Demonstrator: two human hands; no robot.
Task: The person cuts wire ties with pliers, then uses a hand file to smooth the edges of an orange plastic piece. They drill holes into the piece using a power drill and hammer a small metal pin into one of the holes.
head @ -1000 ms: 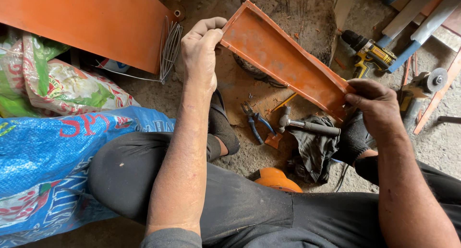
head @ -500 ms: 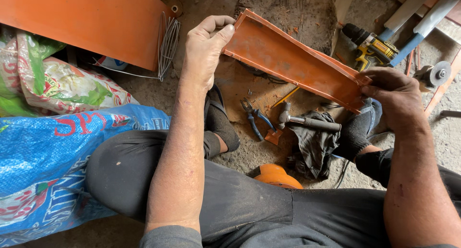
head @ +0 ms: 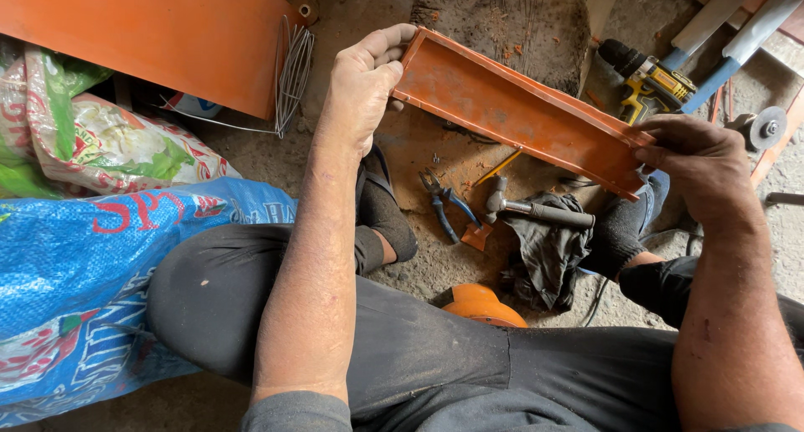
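I hold a long orange metal tray (head: 515, 110) with folded-up edges between both hands, above the dirt floor. My left hand (head: 362, 84) grips its near-left end, fingers curled over the rim. Over at the tray's right end, my right hand (head: 695, 160) pinches the corner between thumb and fingers. The tray runs diagonally, its open side facing me. Below it on the ground lie blue-handled pliers (head: 442, 198), a hammer (head: 536, 210) and a dark rag (head: 544, 248).
A large orange sheet (head: 159, 30) with a wire bundle (head: 293, 76) leans at upper left. Printed sacks (head: 92, 256) sit at left. A yellow cordless drill (head: 649, 84), metal bars (head: 729, 22) and an angle grinder disc (head: 766, 126) lie at upper right.
The tray has swung to a flatter, lower angle. My right hand has shifted right and up to pinch its end corner; my left hand keeps its grip.
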